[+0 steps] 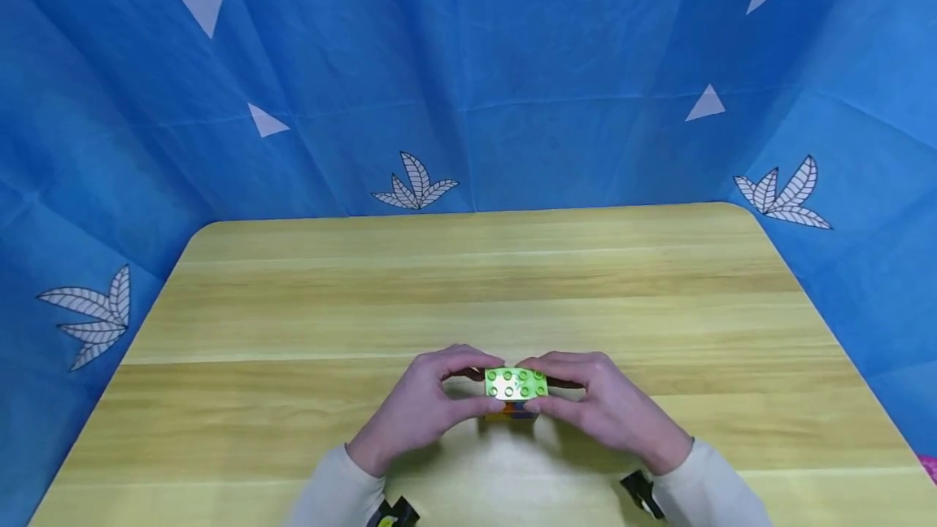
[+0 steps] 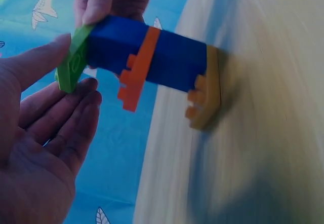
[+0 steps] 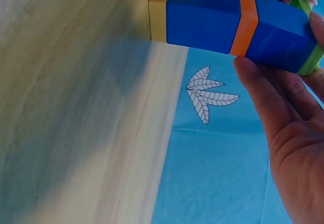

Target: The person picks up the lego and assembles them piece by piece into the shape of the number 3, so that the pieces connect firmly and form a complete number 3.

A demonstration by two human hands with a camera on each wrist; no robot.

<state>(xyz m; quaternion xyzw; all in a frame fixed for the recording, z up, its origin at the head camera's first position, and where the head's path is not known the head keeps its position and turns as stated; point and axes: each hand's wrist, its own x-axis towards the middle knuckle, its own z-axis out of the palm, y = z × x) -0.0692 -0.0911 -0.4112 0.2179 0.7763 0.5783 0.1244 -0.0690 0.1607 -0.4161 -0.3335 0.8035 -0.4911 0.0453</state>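
A small tower of toy building bricks stands on the table near its front middle. The top is a flat green brick point(image 1: 516, 385) with studs. Below it come a blue brick point(image 3: 281, 34), a flat orange brick point(image 2: 137, 77), a second blue brick point(image 3: 202, 16) and a flat yellow brick point(image 2: 210, 92) at the bottom. My left hand point(image 1: 428, 405) pinches the green brick's left end between thumb and forefinger, its other fingers loosely bent. My right hand point(image 1: 603, 401) grips the green brick's right end, its lower fingers beside the upper blue brick.
The wooden table point(image 1: 468, 291) has rounded far corners. A blue cloth point(image 1: 468, 63) printed with white leaves and triangles hangs around its back and sides. Black straps point(image 1: 642, 494) circle both wrists.
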